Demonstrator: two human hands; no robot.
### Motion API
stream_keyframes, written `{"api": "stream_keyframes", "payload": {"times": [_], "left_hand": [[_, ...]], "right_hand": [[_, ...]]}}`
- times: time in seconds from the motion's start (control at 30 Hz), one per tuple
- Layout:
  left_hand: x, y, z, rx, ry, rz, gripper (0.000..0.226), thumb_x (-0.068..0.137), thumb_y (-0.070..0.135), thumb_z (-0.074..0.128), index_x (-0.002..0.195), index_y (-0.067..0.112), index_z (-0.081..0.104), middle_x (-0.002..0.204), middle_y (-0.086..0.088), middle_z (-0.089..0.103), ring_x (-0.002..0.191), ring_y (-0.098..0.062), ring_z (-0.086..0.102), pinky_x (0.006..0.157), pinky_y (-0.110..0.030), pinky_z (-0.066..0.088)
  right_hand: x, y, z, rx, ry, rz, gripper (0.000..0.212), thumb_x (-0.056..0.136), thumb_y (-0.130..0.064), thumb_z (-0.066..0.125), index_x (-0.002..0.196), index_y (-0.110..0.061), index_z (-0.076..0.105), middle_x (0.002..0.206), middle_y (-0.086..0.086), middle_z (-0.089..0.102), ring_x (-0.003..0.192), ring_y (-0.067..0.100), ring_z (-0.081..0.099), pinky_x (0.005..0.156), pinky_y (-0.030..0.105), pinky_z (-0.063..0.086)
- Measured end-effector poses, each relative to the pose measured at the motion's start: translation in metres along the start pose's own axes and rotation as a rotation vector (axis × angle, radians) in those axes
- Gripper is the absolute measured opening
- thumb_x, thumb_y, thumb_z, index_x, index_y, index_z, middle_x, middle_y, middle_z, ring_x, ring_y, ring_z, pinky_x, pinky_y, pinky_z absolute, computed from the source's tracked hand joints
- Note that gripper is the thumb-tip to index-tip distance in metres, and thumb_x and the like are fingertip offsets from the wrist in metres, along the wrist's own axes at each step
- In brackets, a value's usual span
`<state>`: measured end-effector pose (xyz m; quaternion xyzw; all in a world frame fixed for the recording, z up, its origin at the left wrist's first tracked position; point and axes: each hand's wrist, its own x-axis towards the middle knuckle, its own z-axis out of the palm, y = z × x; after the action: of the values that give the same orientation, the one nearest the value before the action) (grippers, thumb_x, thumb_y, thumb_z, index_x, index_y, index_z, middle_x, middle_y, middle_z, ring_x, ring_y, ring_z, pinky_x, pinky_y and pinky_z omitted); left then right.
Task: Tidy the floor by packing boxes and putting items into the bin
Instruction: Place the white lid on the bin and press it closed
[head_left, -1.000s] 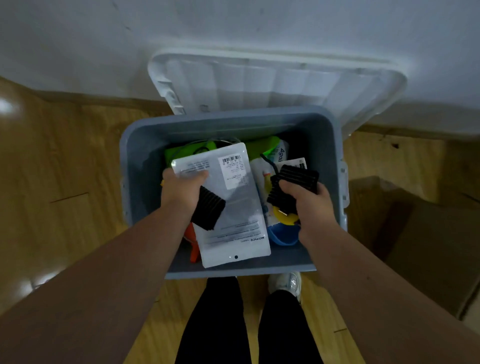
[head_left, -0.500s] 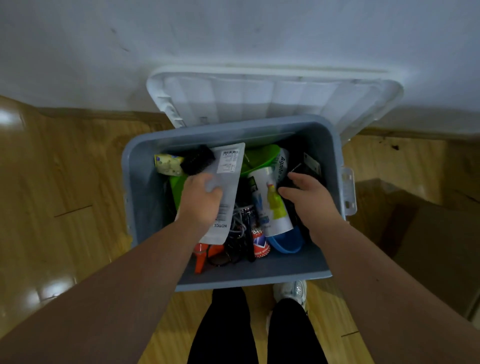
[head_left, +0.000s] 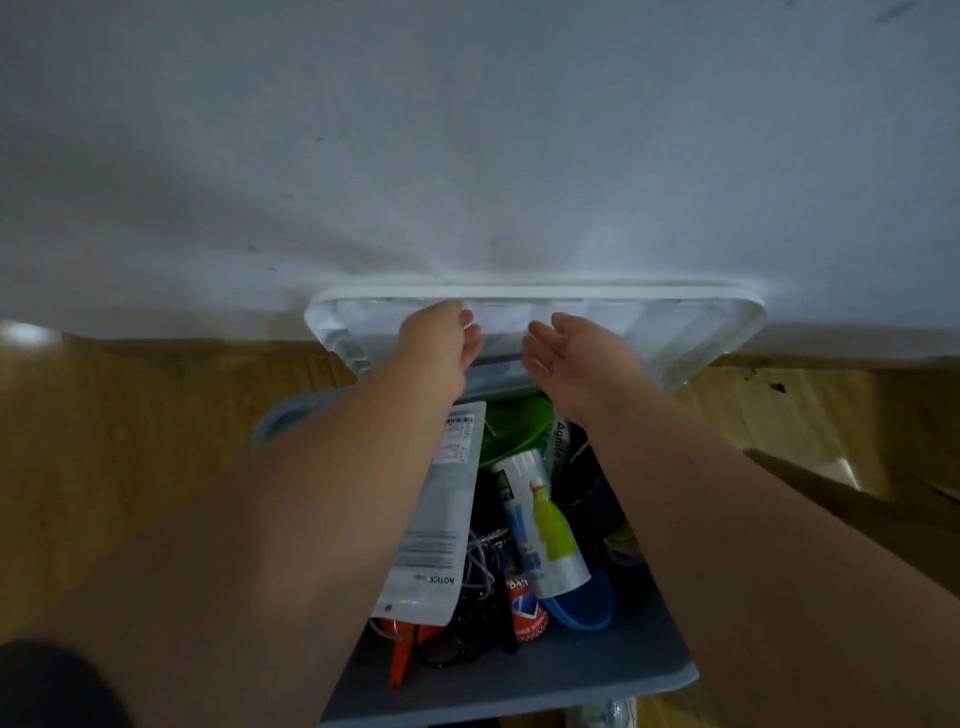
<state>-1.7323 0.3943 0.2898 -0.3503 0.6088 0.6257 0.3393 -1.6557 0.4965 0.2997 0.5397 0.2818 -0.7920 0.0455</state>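
**DESK:** Which step do I caption here?

**OPERATOR:** I read it as closing up. Through the head camera I see 2 bare arms stretched across the grey bin (head_left: 519, 696) toward its white lid (head_left: 675, 322). The lid stands tilted against the wall (head_left: 467, 156), just behind the bin. Neither hand carries anything.

**DESK:** And the hands themselves?

**OPERATOR:** The right hand (head_left: 576, 358) is spread, palm turned inward, fingers relaxed in front of the lid's face. The left hand (head_left: 439, 338) has its fingers loosely bent, with nothing in them. Whether either one touches the lid, I cannot tell from this angle.

**DESK:** What does the next move call for?

**OPERATOR:** My judgement is a firm hold on the lid's rim with both hands, then a swing forward and down over the bin. The white pouch (head_left: 441, 509) leans up the left side beside a tall white can (head_left: 540, 519). Either may stand proud of the rim and foul the lid, so I would press them flat first.

**DESK:** How does the bin look?

**OPERATOR:** It sits open on the wooden floor (head_left: 130, 415), and it is crowded. There is a green item (head_left: 511, 426) at the back, then a blue bowl (head_left: 582, 610) and a small red-and-blue can (head_left: 524, 608). An orange piece (head_left: 402, 662) and a black tangle (head_left: 462, 644) lie near the front wall. What looks like brown cardboard (head_left: 857, 519) lies to the right, so boxes may remain to pack.
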Motion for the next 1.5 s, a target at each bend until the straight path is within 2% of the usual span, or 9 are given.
{"api": "stream_keyframes", "payload": {"times": [0.1,0.23,0.4,0.6,0.83,0.97,1.07,1.27,1.5], "left_hand": [[-0.004,0.009,0.013,-0.009,0.019,-0.026,0.03,0.098,0.001,0.043,0.127,-0.001,0.052,0.115,-0.015,0.063,0.107,-0.025,0.063,0.08,-0.033,0.052],[-0.013,0.012,0.016,-0.014,0.051,-0.008,0.019,0.09,0.012,0.053,0.108,0.009,0.059,0.098,-0.008,0.05,0.094,-0.021,0.051,0.076,-0.035,0.048],[-0.031,0.005,0.005,-0.083,0.109,-0.02,0.01,0.09,0.021,0.06,0.092,0.012,0.058,0.095,-0.006,0.053,0.086,-0.019,0.052,0.07,-0.03,0.049],[-0.088,-0.011,-0.024,-0.349,0.256,0.035,0.016,0.086,0.02,0.062,0.076,0.014,0.052,0.081,-0.001,0.052,0.068,-0.013,0.051,0.056,-0.023,0.044],[-0.17,-0.054,-0.072,-0.758,0.257,0.058,0.009,0.084,0.005,0.06,0.089,0.012,0.059,0.093,-0.006,0.068,0.08,-0.02,0.068,0.081,-0.036,0.06],[-0.196,-0.09,-0.1,-0.89,0.2,0.084,0.008,0.086,0.012,0.067,0.093,0.016,0.063,0.071,-0.002,0.075,0.062,-0.017,0.073,0.056,-0.031,0.06],[-0.199,-0.141,-0.126,-0.783,0.281,0.013,0.018,0.082,0.028,0.075,0.096,0.019,0.068,0.091,-0.002,0.077,0.077,-0.018,0.074,0.069,-0.033,0.061],[-0.18,-0.238,-0.178,-0.541,0.396,-0.185,0.033,0.08,0.043,0.076,0.09,0.018,0.057,0.098,-0.007,0.069,0.087,-0.025,0.07,0.061,-0.033,0.061],[-0.134,-0.283,-0.209,-0.044,0.36,-0.336,0.047,0.093,0.052,0.051,0.11,0.009,0.051,0.095,-0.011,0.06,0.073,-0.026,0.065,0.056,-0.034,0.058]], "right_hand": [[0.009,-0.008,0.006,0.11,0.012,0.001,0.043,0.101,-0.002,0.034,0.144,0.003,0.035,0.148,0.018,0.042,0.135,0.03,0.043,0.098,0.036,0.042],[0.003,-0.016,0.012,0.198,0.014,-0.031,0.038,0.101,0.001,0.029,0.137,0.007,0.042,0.142,0.019,0.05,0.13,0.032,0.049,0.098,0.041,0.043],[-0.029,-0.018,0.015,0.058,0.045,-0.016,0.011,0.1,-0.013,0.049,0.092,-0.007,0.055,0.1,0.015,0.063,0.093,0.024,0.065,0.073,0.033,0.051],[-0.095,0.017,-0.002,-0.073,0.037,-0.032,0.023,0.097,-0.039,0.055,0.102,-0.017,0.059,0.102,0.006,0.07,0.079,0.015,0.069,0.069,0.031,0.05],[-0.162,0.06,-0.024,-0.158,0.034,-0.06,0.032,0.099,-0.045,0.049,0.095,-0.017,0.063,0.081,0.001,0.073,0.07,0.014,0.067,0.069,0.03,0.047],[-0.185,0.099,-0.046,-0.177,0.055,-0.072,0.024,0.098,-0.04,0.053,0.095,-0.018,0.062,0.071,-0.002,0.074,0.058,0.009,0.069,0.058,0.024,0.05],[-0.193,0.144,-0.074,-0.174,0.121,-0.005,0.022,0.096,-0.038,0.055,0.1,-0.017,0.062,0.07,0.0,0.075,0.059,0.01,0.07,0.055,0.025,0.051],[-0.178,0.225,-0.124,-0.277,0.262,0.173,0.044,0.085,-0.059,0.063,0.091,-0.015,0.06,0.074,0.005,0.074,0.073,0.019,0.07,0.065,0.034,0.053],[-0.138,0.268,-0.145,-0.324,0.301,0.299,0.035,0.095,-0.043,0.055,0.109,-0.012,0.051,0.095,0.013,0.069,0.075,0.024,0.068,0.075,0.037,0.056]]}}
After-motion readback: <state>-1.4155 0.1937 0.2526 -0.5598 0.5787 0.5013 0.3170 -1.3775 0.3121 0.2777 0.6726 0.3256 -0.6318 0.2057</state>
